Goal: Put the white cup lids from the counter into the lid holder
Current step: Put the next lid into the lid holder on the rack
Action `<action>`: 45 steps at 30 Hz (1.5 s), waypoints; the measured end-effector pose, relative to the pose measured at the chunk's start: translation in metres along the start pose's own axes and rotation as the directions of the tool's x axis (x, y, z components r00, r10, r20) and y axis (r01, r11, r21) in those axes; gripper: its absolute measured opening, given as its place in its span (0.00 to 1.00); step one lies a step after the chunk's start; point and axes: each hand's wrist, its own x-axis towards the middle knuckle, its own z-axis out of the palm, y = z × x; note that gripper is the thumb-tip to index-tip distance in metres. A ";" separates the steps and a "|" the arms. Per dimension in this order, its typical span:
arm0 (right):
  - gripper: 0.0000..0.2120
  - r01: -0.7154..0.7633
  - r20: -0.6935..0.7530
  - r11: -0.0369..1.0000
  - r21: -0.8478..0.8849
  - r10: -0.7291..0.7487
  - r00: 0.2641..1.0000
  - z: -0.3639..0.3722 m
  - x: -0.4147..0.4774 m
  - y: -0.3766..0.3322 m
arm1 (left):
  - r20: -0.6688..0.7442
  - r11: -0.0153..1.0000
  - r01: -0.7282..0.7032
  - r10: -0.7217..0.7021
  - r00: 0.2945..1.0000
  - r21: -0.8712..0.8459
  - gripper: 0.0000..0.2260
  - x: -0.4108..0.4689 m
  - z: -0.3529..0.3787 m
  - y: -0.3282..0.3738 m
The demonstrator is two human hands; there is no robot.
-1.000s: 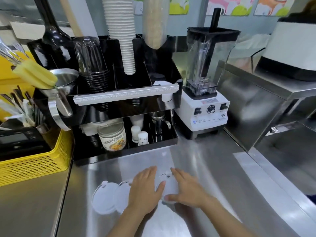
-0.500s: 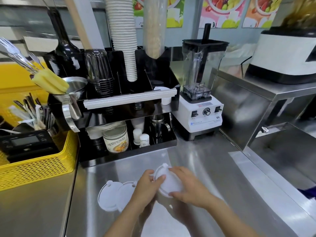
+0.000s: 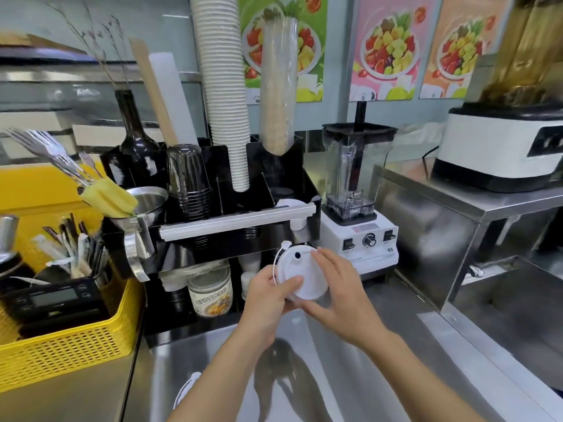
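A small stack of white cup lids [image 3: 300, 274] is held in the air above the steel counter, in front of the black organiser. My left hand [image 3: 268, 295] grips its left edge with the thumb on top. My right hand [image 3: 338, 287] holds its right and lower edge. Part of another white lid [image 3: 185, 391] shows on the counter beside my left forearm. The black organiser [image 3: 286, 166] holds cup stacks in its upper slots, with a white lid [image 3: 288, 204] lying in its right-hand slot.
A white blender [image 3: 359, 214] stands right of the organiser. A yellow basket [image 3: 76, 339] with a scale and utensils sits at the left. A jar [image 3: 210, 292] and small bottles fill the organiser's lower shelf. A raised steel ledge [image 3: 475, 208] carries a white machine.
Both hands have lifted the lids off the counter and carried them up and forward toward the organiser. The view has tilted up, so the lids left on the counter are nearly out of sight.
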 end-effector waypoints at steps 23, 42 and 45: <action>0.35 -0.029 0.283 0.995 -0.096 0.055 0.958 -0.036 0.219 0.044 | 0.117 0.461 -0.459 0.598 0.793 0.759 0.16 0.161 0.005 0.120; 0.21 -0.012 0.718 0.934 -0.357 0.283 0.636 0.005 0.258 0.052 | 0.437 -0.272 -0.380 0.193 0.879 0.884 0.11 0.210 0.001 0.091; 0.19 -0.032 0.720 0.929 -0.369 0.308 0.622 0.011 0.259 0.052 | 0.432 -0.278 -0.372 0.199 0.879 0.886 0.15 0.211 0.000 0.089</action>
